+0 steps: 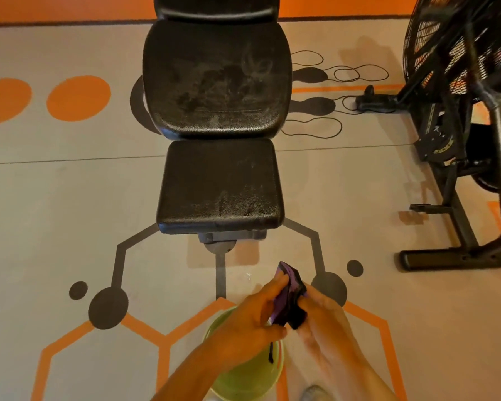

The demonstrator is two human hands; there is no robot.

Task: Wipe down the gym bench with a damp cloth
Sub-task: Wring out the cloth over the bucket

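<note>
A black padded gym bench [219,180] stands ahead of me, its seat pad near and its longer back pad [217,79] beyond, both streaked with smudges. In front of the bench, low in view, my left hand [253,316] and my right hand [320,311] both grip a dark purple cloth [289,296], bunched up between them. The cloth is held over a green bucket [243,374] on the floor, partly hidden by my left forearm.
A black air bike [469,134] with a fan wheel stands at the right, its base bar reaching toward the bench. The grey floor carries orange and dark printed patterns. A shoe tip [313,393] shows at the bottom edge.
</note>
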